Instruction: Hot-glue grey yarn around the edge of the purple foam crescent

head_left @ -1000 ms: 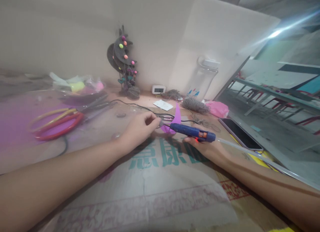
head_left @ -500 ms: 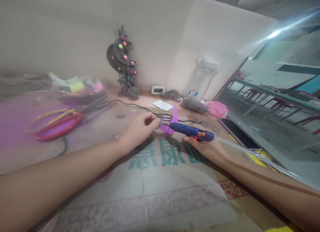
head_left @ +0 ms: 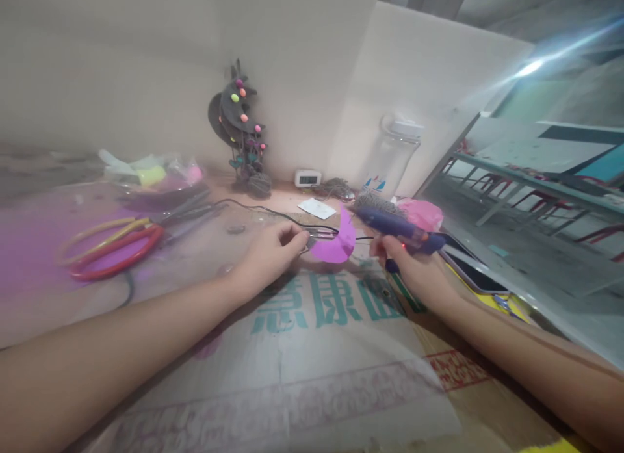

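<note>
Your left hand pinches the wire carrying the pink crescent, just above the printed sack. Your right hand is clenched round the glue gun, nozzle beside the crescent. Risk: the hot tip could burn your pinching fingertips.

Glue gun: smearing in motion blur, its nozzle melting into the grey tuft behind.
Phone: hiding mostly behind the right hand and the gun.
Thin piece: showing too small to identify, the left hand pinching its end beside the pink crescent.
Clock: showing digits too tiny to read.
Red and yellow loops: blurring at the left.
Forearms: running off the lower edges.
</note>
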The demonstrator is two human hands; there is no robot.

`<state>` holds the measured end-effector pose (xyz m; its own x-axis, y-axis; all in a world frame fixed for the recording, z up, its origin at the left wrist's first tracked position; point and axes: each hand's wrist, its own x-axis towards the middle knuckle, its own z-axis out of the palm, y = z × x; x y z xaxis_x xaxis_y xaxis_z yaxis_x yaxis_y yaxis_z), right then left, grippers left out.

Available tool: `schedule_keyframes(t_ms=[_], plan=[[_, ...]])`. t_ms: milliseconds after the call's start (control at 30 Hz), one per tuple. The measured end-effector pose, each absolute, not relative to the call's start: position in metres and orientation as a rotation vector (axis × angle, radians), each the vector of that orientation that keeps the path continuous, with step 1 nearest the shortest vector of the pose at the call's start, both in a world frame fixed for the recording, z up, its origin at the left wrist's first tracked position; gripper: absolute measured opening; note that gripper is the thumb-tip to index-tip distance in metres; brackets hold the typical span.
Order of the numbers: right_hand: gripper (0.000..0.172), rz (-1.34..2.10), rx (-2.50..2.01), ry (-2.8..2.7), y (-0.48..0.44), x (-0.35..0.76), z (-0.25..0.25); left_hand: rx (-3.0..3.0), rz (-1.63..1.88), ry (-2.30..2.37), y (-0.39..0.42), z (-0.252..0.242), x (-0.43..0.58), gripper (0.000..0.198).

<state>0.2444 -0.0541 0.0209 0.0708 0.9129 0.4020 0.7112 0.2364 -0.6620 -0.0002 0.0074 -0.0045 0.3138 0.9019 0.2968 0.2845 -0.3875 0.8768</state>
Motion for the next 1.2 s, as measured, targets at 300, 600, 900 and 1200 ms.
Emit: schedule_keyframes(t_ms=[300,600,900,1200], plan=[[0.040,0.489,-1.457,-1.554,-0.001,0.264,0.046,1.846,0.951,0.961,0.003,-0.006,0.002,0.026],[0.035,0.246,-1.780,-1.720,0.093,0.252,0.035,1.819,0.949,0.971,0.004,-0.004,0.001,0.027],[0.036,0.277,-1.753,-1.871,0.120,0.256,0.008,1.738,1.036,0.987,0.012,-0.008,0.001,0.027],[0.041,0.083,-1.427,-1.709,0.054,0.263,0.011,1.604,1.124,1.011,0.014,-0.006,0.001,0.028]])
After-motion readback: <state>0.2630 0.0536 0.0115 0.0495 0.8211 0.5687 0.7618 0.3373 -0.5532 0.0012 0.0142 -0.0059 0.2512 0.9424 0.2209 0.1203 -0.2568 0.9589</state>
